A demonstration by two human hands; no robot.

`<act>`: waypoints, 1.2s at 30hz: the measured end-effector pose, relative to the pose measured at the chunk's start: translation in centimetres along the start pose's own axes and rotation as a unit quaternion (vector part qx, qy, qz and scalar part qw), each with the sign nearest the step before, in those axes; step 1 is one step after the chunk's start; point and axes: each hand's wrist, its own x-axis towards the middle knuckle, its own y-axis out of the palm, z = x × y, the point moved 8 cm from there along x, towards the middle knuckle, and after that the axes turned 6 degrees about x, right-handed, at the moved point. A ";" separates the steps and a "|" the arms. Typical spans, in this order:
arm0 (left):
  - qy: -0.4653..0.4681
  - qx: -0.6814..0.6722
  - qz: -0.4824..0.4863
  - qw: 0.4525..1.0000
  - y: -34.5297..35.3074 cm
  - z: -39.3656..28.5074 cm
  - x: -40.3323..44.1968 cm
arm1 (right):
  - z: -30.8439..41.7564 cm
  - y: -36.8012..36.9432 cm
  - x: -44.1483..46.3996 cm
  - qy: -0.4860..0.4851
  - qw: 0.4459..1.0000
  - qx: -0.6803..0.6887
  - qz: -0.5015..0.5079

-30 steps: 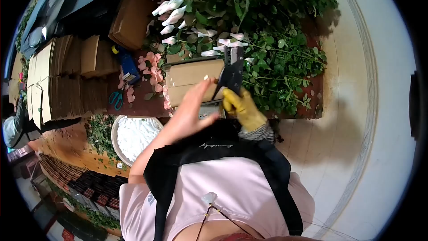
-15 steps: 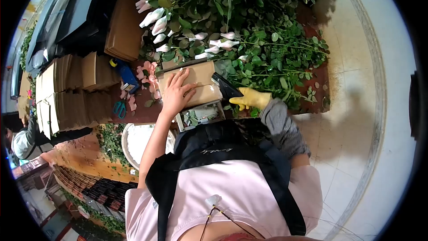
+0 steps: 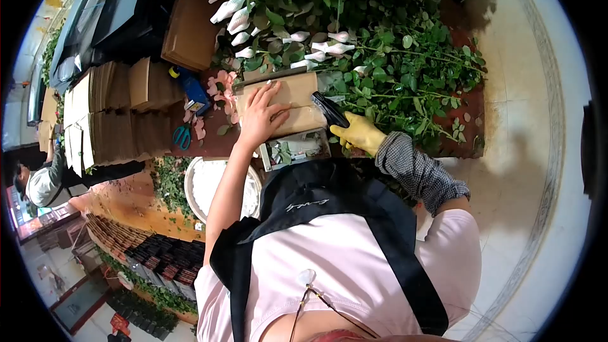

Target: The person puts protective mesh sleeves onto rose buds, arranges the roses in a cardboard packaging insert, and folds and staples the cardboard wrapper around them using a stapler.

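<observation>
My left hand (image 3: 259,117) is bare and lies spread on a sheet of brown cardboard (image 3: 299,87) folded over on the work table. In a yellow glove, my right hand (image 3: 359,134) grips a black stapler (image 3: 328,107) whose front end is at the cardboard's right edge. Whatever lies under the cardboard is hidden. Close in front of my apron is an open box (image 3: 296,149) with small items and a leaf in it. Rose stems with leaves (image 3: 405,82) spread to the right, and several buds in white net sleeves (image 3: 332,48) lie just beyond the cardboard.
Stacks of folded cardboard (image 3: 117,107) stand on the left, with teal scissors (image 3: 182,137) and a blue box (image 3: 195,93) nearby. Pink petals (image 3: 223,85) are scattered there. A white tub (image 3: 206,183) sits below the table edge. Another person (image 3: 44,180) is at far left.
The whole view has shifted to the right as my head moved. My left hand stays flat on the cardboard, and my right hand keeps hold of the stapler at its right edge.
</observation>
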 end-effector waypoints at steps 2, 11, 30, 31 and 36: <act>0.005 0.004 -0.005 1.000 0.0 -0.1 0.0 | 0.3 -0.2 -0.9 0.009 0.998 -0.053 -0.026; 0.127 0.009 0.061 0.990 1.1 -5.0 2.8 | -1.4 -6.0 -7.9 -0.100 0.989 0.084 -0.071; -0.269 -0.304 -0.007 0.914 -2.6 -6.0 1.5 | 4.2 -1.3 -4.7 -0.156 0.971 0.179 0.013; -0.277 -0.376 0.039 0.883 -2.1 -7.0 -0.7 | 4.9 0.2 -3.9 -0.128 0.983 0.133 0.010; -0.373 -0.366 -0.164 0.837 -2.3 -6.3 -10.2 | 9.1 12.4 -2.6 -0.247 0.885 -0.387 0.080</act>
